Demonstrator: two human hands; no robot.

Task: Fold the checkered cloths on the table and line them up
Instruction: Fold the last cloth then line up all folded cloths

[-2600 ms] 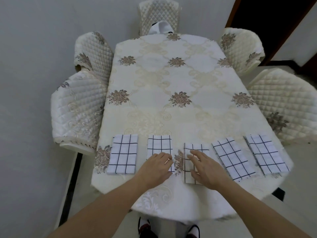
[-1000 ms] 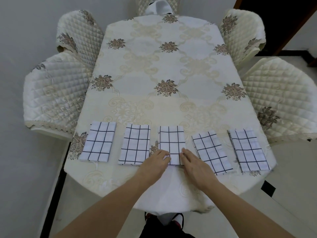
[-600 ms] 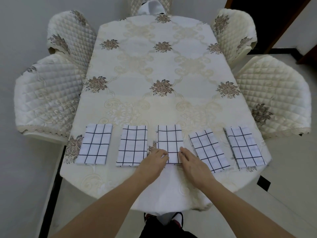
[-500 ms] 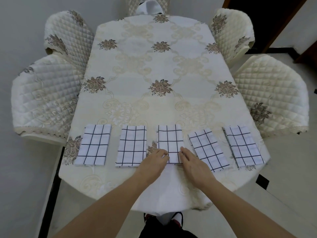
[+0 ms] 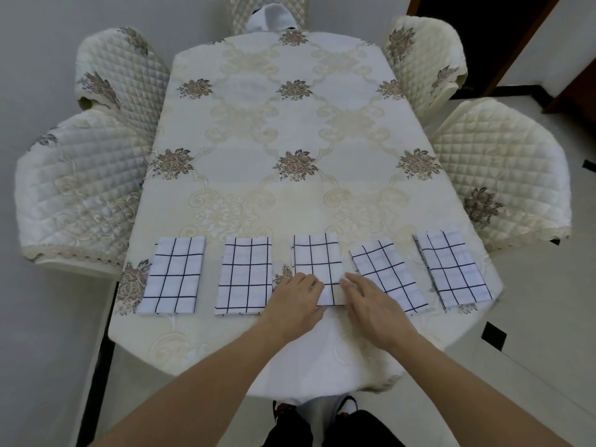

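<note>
Several folded white cloths with a black check lie in a row along the near edge of the table. The middle cloth has both hands on its near end. My left hand rests on its near left corner with fingers loosely bent. My right hand rests on its near right corner, fingers stretched forward. To the left lie a second cloth and the leftmost cloth. To the right lie a slightly skewed cloth and the rightmost cloth.
A cream embroidered tablecloth covers the table. Quilted cream chairs stand at the left, back left, far end, back right and right. A dark doorway is at the back right.
The middle cloth has been slid away from the table edge into line with the others, and both hands have stayed on its near end. The head view has shifted slightly.
</note>
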